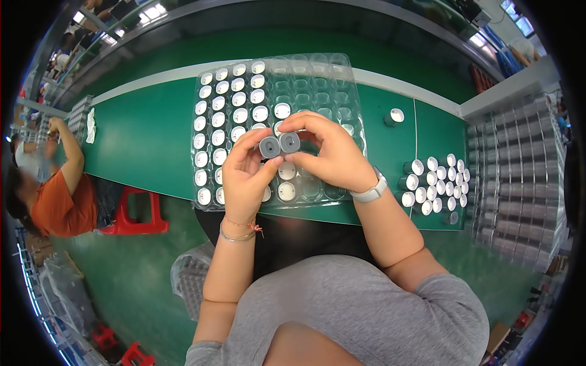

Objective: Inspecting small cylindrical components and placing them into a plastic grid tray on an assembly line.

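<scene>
Over a clear plastic tray (357, 113) my two hands are close together. My left hand (244, 168) pinches a small dark grey cylindrical part (269, 147), its grey end facing up. A like grey part (289, 143) is in the fingers of my right hand (326, 149), side by side with the first and seemingly touching it. Beneath, the tray's left columns hold several parts with white oval tops (240, 114). Its right columns show bare pockets. My hands hide some of the middle pockets.
A cluster of white-topped parts (432, 178) stands on the green table (140, 134) at the right, with one lone part (395, 117) behind. Stacked clear trays (519, 177) rise at the right edge. Leftward, a person in an orange top (64, 204) sits by a red stool (143, 210).
</scene>
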The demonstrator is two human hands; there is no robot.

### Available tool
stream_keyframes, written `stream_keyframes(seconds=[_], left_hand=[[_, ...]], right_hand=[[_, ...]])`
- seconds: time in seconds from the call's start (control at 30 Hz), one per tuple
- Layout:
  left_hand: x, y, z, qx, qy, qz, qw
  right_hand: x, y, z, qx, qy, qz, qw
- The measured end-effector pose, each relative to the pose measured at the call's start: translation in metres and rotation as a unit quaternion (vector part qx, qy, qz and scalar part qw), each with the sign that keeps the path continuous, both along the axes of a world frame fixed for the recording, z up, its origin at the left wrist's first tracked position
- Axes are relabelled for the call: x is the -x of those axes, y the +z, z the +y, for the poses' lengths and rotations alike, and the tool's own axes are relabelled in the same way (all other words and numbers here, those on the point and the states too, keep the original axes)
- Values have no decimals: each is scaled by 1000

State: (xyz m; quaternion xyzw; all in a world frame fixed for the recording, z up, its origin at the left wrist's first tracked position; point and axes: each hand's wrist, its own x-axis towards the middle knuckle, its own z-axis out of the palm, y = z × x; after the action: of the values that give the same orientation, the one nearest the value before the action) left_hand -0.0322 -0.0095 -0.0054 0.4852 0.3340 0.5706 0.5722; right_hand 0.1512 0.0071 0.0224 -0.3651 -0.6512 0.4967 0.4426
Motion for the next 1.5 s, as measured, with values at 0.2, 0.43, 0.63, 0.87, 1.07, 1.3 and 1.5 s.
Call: stream_keyframes(seconds=[0.2,0.43,0.63,0.87,1.07,1.3,1.5], left_hand=[[-1,0,0,5,-3,5,1000],[2,1,-2,15,5,7,1000],[-2,2,-1,7,7,14,1000],[-3,0,-2,-103,34,161,981],[-8,0,-3,-137,80,228,961],[-9,0,-6,-137,111,252,951],[-11,-1,-7,-121,114,230,959]], right_hand=[[-1,0,-1,-5,-4,-9,1000],[1,2,-2,17,-4,-14,1000],[-1,-9,-1,120,-45,42,991],[4,3,-1,150,-35,-17,988],[9,-1,-4,161,-54,41,985],[9,-2,-4,129,-65,-15,989],[6,-4,-2,119,-44,-10,992]])
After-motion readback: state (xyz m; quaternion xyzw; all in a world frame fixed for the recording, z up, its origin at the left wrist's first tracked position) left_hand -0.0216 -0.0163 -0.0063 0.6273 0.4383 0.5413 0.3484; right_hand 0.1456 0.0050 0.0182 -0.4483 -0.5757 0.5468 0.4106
